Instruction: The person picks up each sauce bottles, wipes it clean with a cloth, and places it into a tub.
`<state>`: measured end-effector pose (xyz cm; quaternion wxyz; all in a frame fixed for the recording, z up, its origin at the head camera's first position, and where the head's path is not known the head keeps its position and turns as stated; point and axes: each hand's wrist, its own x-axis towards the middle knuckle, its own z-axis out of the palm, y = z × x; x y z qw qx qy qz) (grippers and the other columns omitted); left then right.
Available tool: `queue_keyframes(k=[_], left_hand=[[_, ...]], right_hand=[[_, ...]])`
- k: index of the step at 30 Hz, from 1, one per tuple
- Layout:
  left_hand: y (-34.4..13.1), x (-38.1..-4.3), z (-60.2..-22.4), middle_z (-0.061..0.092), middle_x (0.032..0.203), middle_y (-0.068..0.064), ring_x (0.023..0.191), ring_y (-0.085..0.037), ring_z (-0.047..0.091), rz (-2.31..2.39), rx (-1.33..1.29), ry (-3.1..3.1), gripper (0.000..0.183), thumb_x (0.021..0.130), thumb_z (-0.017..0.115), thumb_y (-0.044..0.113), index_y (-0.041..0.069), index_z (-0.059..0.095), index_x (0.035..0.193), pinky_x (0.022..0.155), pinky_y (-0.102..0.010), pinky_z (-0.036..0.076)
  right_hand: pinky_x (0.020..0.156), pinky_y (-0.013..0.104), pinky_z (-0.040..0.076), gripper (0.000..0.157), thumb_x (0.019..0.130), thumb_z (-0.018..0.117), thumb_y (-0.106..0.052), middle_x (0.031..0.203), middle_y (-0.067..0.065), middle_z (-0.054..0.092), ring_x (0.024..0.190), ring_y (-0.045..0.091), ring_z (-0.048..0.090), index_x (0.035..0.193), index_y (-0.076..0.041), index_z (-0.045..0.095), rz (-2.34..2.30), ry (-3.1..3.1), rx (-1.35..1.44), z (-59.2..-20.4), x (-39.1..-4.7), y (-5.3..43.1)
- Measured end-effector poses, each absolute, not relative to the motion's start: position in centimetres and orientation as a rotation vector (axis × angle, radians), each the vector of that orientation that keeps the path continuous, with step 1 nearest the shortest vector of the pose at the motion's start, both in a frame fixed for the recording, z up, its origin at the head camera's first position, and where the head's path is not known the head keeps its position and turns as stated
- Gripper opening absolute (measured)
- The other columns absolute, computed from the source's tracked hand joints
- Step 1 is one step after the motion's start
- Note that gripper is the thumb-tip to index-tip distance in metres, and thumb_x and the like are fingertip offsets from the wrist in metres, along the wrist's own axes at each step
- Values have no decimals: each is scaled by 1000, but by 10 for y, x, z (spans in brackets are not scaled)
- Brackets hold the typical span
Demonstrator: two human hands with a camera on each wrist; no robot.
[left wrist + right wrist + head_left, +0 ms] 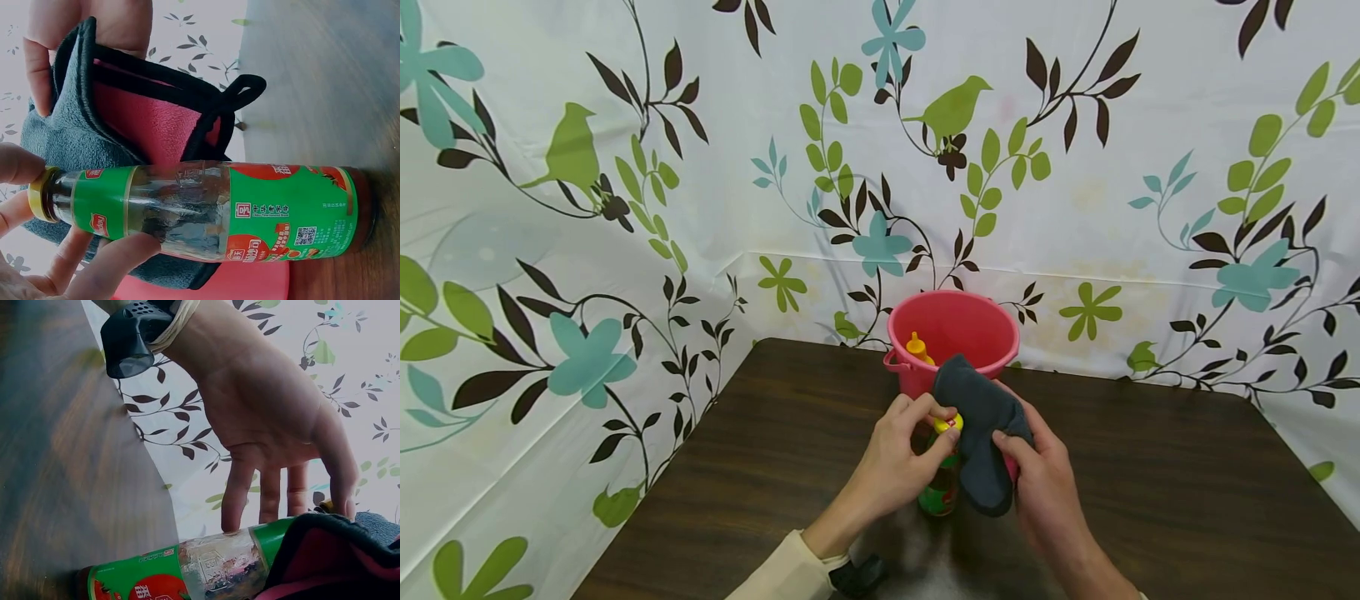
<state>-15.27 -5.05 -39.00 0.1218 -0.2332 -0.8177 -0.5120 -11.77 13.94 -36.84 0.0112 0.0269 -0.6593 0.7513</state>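
Note:
A glass sauce bottle with green labels printed with tomatoes stands upright on the table. Its yellow cap is pinched between the thumb and fingers of my left hand. My right hand grips a folded dark grey cloth just right of the bottle. Pink lining, black edging and a small hanging loop show on the cloth in the left wrist view. The cloth lies close against the bottle's neck, and it hides part of the bottle from the right wrist camera.
Behind the hands a pink bucket stands on the dark wooden table. A yellow bottle with a pointed nozzle is inside it. A white curtain with leaves and birds hangs along the table's back and left.

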Motion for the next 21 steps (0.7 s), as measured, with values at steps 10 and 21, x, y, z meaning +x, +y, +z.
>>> queue_keyframes(k=[10,21], left_hand=[[-51,-153,-390,64,102,4,94,-11,56,-1489,-675,-2396,18,98,71,28,22,73,115,76,-32,56],[-51,-153,-391,66,108,3,97,-12,59,-1506,-690,-2393,20,98,71,29,21,72,116,80,-31,57]], right_hand=[[96,24,60,47,111,48,-11,160,9,48,125,8,65,157,-20,47,2304,-2062,45,-369,-119,142],[90,27,62,45,111,50,-14,154,13,51,115,9,69,155,-16,49,2291,-2084,-66,-371,-121,149]])
